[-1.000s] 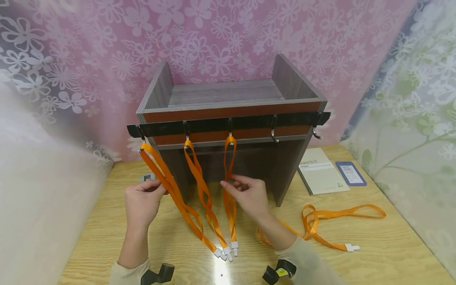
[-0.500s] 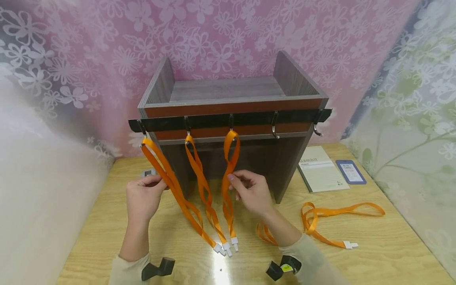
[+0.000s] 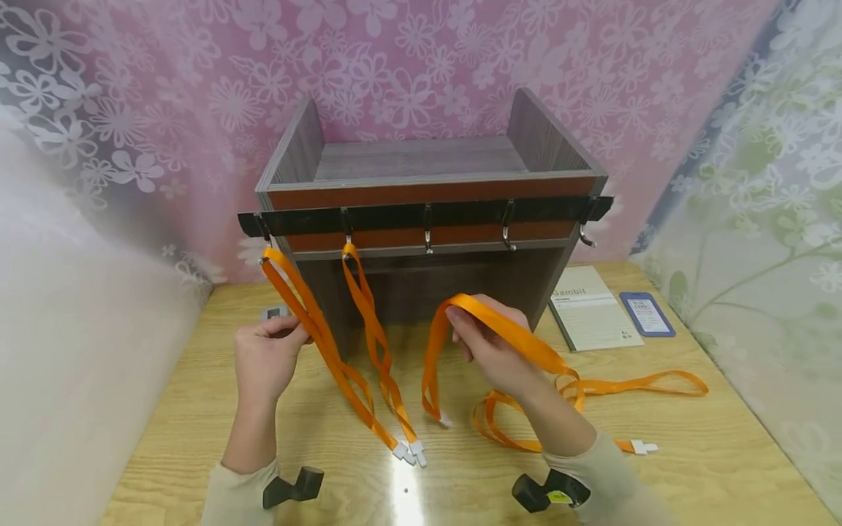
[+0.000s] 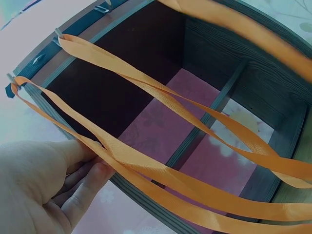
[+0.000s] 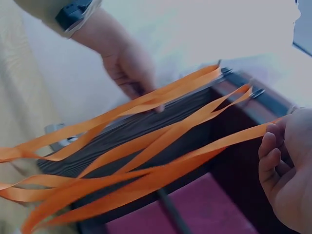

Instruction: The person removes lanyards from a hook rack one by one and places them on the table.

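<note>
My left hand (image 3: 268, 361) pinches the leftmost orange lanyard (image 3: 320, 337) partway down its strap. That lanyard still loops over the far left hook, its white clip near the table. Beside it another orange lanyard (image 3: 373, 329) hangs from the second hook, untouched. In front of the stand, my right hand (image 3: 493, 354) holds a third orange lanyard (image 3: 430, 365) by its strap. It is off the hooks: one part drops toward the table, while the loop drapes back over the hand and forearm. The right wrist view shows this strap running from the curled fingers (image 5: 270, 158).
A grey wooden stand (image 3: 421, 161) carries a black hook rail (image 3: 388, 218); its middle hook (image 3: 428, 241) and both right hooks are bare. A loose orange lanyard (image 3: 641, 386), a notepad (image 3: 595, 310) and a blue badge holder (image 3: 647, 315) lie on the right. A small grey object (image 3: 272, 313) sits behind my left hand.
My right hand has lifted the third lanyard off the middle hook and drawn it toward me and to the right. The left hand has stayed nearly still on its lanyard.
</note>
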Tool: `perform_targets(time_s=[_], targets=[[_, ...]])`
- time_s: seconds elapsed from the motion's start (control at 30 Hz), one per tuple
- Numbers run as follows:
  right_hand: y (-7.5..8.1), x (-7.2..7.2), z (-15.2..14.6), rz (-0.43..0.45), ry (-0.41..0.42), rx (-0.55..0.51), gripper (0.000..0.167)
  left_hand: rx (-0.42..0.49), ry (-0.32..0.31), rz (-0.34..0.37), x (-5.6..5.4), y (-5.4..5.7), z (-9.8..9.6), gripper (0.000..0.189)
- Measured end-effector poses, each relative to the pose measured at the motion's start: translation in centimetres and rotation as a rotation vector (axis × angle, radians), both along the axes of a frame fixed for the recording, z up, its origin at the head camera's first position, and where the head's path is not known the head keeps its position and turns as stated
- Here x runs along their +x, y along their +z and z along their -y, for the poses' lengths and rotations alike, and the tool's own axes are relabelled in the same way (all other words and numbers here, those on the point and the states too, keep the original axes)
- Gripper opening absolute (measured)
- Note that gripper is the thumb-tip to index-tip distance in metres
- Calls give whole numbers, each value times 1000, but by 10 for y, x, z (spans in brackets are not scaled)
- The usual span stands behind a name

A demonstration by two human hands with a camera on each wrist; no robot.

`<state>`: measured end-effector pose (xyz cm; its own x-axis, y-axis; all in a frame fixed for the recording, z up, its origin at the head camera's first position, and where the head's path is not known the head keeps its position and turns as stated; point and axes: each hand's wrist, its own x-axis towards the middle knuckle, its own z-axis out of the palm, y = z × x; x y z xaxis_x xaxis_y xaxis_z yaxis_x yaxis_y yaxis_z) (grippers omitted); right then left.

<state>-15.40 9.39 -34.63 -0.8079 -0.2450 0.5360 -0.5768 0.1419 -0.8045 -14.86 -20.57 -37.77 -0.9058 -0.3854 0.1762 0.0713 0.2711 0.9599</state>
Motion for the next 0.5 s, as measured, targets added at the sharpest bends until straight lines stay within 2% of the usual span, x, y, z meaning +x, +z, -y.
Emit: perform_targets(time_s=[0.1,0.2,0.27,0.5], targets=[[10,7,-5,-81,21,-13,10,11,2,-5,0,-1,0,21],[18,11,-12,-130,78,-45,3,15,2,-1,0,-2,0,22],[20,12,-15,-158,113,-60,9,16,4,0,-1,-2,0,22],[26,16,-22,-232,125,-59,13,-7,15,5,-2,-2,1,22]])
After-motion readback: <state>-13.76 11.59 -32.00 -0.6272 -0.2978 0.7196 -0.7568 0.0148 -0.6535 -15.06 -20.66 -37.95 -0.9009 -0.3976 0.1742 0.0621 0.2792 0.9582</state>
